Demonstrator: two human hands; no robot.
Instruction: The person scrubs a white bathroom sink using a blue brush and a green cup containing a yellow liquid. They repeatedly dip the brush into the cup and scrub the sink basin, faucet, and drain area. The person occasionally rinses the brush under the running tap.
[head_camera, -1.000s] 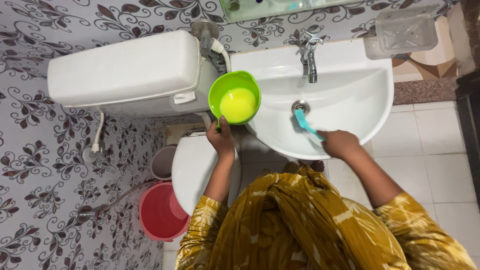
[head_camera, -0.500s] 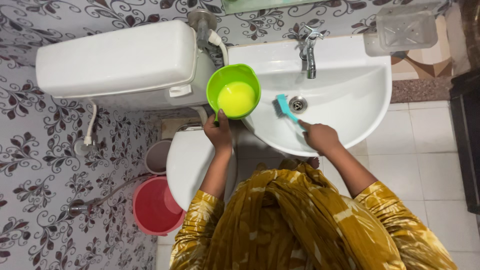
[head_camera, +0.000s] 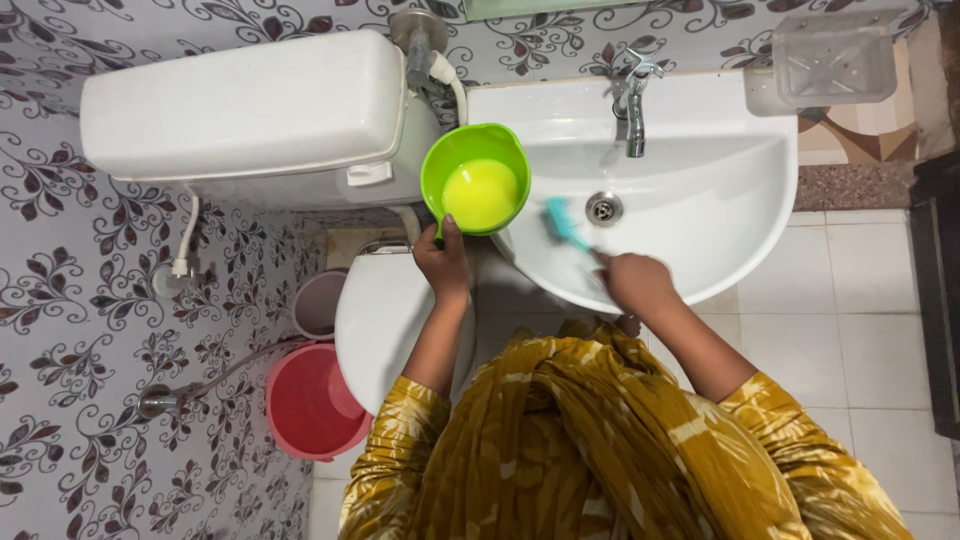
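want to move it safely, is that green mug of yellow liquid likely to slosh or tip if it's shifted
Probably apt to slosh: the green mug is open-topped and holds yellow liquid. Likely light and stiff, since it looks like thin plastic. It may tip, as the left hand grips only its handle side while it hangs over the sink rim.

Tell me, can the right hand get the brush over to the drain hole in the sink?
Probably yes. The right hand holds the teal brush inside the white sink, its head just left of the drain. Only bare basin lies between them, and the tap sits farther back.
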